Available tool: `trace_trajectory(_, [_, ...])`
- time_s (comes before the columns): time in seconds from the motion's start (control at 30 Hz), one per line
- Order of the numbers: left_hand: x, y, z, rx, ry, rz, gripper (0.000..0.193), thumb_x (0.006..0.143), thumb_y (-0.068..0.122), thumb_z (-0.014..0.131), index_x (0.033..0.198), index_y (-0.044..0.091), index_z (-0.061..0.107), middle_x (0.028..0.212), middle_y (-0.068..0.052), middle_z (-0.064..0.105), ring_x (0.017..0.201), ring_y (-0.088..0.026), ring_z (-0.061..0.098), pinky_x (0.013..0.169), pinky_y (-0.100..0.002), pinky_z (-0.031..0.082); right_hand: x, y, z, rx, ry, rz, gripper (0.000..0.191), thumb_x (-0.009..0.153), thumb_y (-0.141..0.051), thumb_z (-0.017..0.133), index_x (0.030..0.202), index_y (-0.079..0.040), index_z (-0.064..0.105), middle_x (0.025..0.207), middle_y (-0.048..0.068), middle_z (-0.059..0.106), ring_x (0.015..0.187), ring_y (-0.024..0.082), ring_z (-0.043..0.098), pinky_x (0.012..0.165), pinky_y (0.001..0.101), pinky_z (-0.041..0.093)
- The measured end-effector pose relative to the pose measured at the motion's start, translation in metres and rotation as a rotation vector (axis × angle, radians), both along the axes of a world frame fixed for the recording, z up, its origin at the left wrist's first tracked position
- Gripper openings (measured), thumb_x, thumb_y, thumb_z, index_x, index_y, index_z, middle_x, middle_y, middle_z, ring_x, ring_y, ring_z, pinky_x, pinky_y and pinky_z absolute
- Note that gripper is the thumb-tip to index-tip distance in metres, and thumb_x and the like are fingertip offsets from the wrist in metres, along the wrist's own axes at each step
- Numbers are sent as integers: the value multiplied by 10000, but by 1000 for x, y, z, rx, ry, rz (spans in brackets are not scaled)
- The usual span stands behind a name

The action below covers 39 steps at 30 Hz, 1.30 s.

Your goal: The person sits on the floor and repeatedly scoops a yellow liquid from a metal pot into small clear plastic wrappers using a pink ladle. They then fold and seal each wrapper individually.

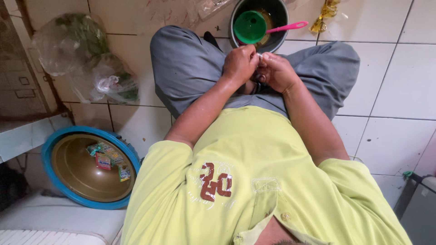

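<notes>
White tiled floor [390, 90], possibly damp, beneath hands [259, 68]

Seated cross-legged, seen from above. Both forearms bare, reaching toward 12 o'clock and converging over the lap. Left hand [240, 63] curled into a loose fist, fingertips pinched together. Right hand [275, 70] likewise curled, knuckles touching the left at the centre.

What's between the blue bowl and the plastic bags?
Only bare white floor tiles lie between the blue bowl and the plastic bags, seen from the head camera.
</notes>
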<state>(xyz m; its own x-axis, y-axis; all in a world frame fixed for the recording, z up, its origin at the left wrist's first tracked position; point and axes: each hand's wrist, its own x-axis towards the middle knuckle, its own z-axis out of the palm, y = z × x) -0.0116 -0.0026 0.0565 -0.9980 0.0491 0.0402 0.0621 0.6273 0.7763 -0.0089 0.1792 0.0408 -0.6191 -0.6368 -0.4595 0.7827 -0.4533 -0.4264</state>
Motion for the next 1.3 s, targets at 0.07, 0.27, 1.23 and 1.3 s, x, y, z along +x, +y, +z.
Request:
trace_trajectory(0.07, [2,1,-1,-66,2,-38,129,884,181,694,850,62,658,833,-182,701,796,-425,672,652,-543,501,3,-4,-6,164,95,-19,123,1059,-160,614,977,-134,526,885,-27,593,731,83,549,630,250,470])
trace_trajectory(0.27, [11,4,-11,90,112,-87,93,935,123,615,948,32,636,885,-204,683,843,-438,658,705,-542,511,-1,-4,-32,436,121,-303,175,993,-82,643,937,-145,489,750,-4,567,597,83,547,538,255,513])
trace_trajectory(1.23, [5,19,-26,-46,29,47,125,891,205,674,875,81,673,892,-145,689,827,-390,680,703,-517,527,4,-10,-21,1159,792,-197,59,1028,-123,721,1043,-68,705,902,48,701,751,150,637,677,312,517])
trace_trajectory(1.3, [2,15,-29,-67,22,53,122,895,204,669,878,84,677,894,-149,688,833,-392,681,701,-517,527,2,-14,-15,789,199,-135,101,1032,-191,692,1013,-93,703,869,11,679,667,140,530,591,310,427])
